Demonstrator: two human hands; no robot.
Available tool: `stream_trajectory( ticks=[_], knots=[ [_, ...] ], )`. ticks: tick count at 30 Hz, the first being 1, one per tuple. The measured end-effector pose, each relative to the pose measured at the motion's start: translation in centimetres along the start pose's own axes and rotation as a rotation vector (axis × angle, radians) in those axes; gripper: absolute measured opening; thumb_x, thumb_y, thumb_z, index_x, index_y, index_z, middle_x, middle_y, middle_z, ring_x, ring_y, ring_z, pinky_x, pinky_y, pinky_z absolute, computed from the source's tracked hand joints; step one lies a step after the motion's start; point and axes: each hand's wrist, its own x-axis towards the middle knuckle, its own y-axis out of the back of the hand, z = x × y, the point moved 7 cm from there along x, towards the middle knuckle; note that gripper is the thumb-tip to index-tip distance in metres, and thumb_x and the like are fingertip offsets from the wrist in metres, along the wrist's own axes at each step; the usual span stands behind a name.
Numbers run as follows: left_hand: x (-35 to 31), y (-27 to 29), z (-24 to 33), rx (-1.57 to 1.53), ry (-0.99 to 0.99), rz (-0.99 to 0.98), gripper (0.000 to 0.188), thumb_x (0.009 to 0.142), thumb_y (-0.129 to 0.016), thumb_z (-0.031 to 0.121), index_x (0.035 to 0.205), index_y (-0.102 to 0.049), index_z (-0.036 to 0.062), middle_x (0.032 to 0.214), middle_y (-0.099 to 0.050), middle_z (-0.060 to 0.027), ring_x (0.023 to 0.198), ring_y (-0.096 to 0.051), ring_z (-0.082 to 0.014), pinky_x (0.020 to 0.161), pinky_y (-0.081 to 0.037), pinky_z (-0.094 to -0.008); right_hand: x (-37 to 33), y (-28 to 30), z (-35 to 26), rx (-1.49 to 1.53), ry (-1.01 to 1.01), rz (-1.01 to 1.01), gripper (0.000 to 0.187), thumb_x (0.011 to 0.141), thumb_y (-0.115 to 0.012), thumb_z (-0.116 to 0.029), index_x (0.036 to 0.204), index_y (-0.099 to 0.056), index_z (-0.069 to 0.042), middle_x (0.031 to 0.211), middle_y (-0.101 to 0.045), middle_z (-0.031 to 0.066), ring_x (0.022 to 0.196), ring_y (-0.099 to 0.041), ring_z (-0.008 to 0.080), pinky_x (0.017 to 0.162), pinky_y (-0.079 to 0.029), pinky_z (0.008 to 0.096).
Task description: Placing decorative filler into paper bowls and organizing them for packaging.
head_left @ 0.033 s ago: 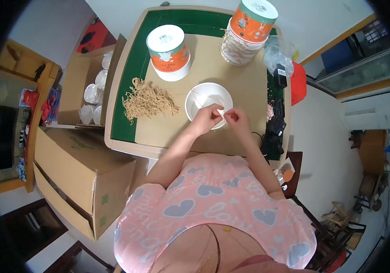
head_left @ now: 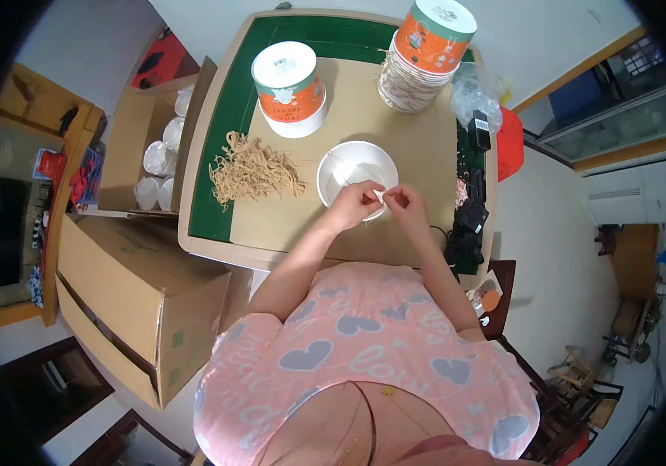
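nothing moved: both hands (head_left: 383, 200) (fingertips pinched) at bowl (head_left: 348, 165).

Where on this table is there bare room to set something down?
The tan mat is bare between the white bowl and the stack of bowls, and along the near edge left of the left hand, below the pile of strings. The right edge is crowded with black clutter, and both hands, left and right hand, cover the bowl's near rim.

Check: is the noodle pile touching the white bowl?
Apart. The head view shows bare tan tabletop between the noodle pile and the white bowl, which sits to its right.
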Motion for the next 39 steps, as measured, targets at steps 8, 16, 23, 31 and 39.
stream_trajectory(
  ticks=[8,16,23,31,39],
  knots=[
    [0.0,-1.5,-1.5,-0.026,0.074,-0.065,0.01,0.078,-0.068,0.009,0.083,-0.068,0.0002,0.075,-0.067,-0.0099,0.069,-0.062,-0.0144,0.065,-0.049,-0.0272,-0.7,1.2,2.8,0.64,-0.342,0.159,0.005,0.081,-0.064,-0.007,0.085,-0.062,-0.004,0.075,-0.06,-0.0033,0.069,-0.052,0.0053,0.064,-0.041,0.0191],
    [-0.6,-1.1,-1.4,-0.044,0.139,-0.043,0.01,0.078,-0.067,0.009,0.083,-0.068,0.0002,0.076,-0.067,-0.0104,0.069,-0.062,-0.0146,0.065,-0.05,-0.028,0.1,2.9,-4.6,-0.023,0.108,-0.173,0.013,0.08,-0.063,-0.006,0.093,-0.061,-0.004,0.081,-0.059,0.003,0.075,-0.056,0.0142,0.069,-0.046,0.0253],
    [-0.6,-1.0,-0.8,-0.04,0.101,-0.05,0.01,0.078,-0.067,0.009,0.083,-0.067,0.0002,0.075,-0.067,-0.0094,0.069,-0.062,-0.0141,0.065,-0.05,-0.0277,0.4,2.7,-4.3,-0.195,0.278,-0.286,0.011,0.082,-0.06,-0.012,0.085,-0.058,-0.001,0.082,-0.058,0.0147,0.075,-0.057,0.0306,0.065,-0.045,0.0365],
    [-0.7,-1.0,-0.5,-0.004,0.106,-0.059,0.009,0.077,-0.066,0.008,0.081,-0.067,0.0006,0.074,-0.066,-0.0083,0.068,-0.061,-0.0137,0.065,-0.049,-0.0276,0.6,2.0,-3.7,-0.314,0.142,-0.369,0.019,0.089,-0.054,-0.02,0.087,-0.056,-0.002,0.079,-0.057,0.0206,0.072,-0.056,0.0352,0.063,-0.043,0.0394],
    [-0.4,-0.5,0.0,-0.129,0.095,-0.026,0.017,0.082,-0.063,0.011,0.096,-0.064,0.0008,0.082,-0.067,-0.0069,0.071,-0.061,-0.0125,0.067,-0.049,-0.0274,1.2,2.5,-2.2,-0.065,-0.062,-0.414,0.011,0.087,-0.058,-0.014,0.088,-0.057,-0.003,0.074,-0.052,0.0111,0.066,-0.05,0.019,0.059,-0.042,0.0324]
  ],
)
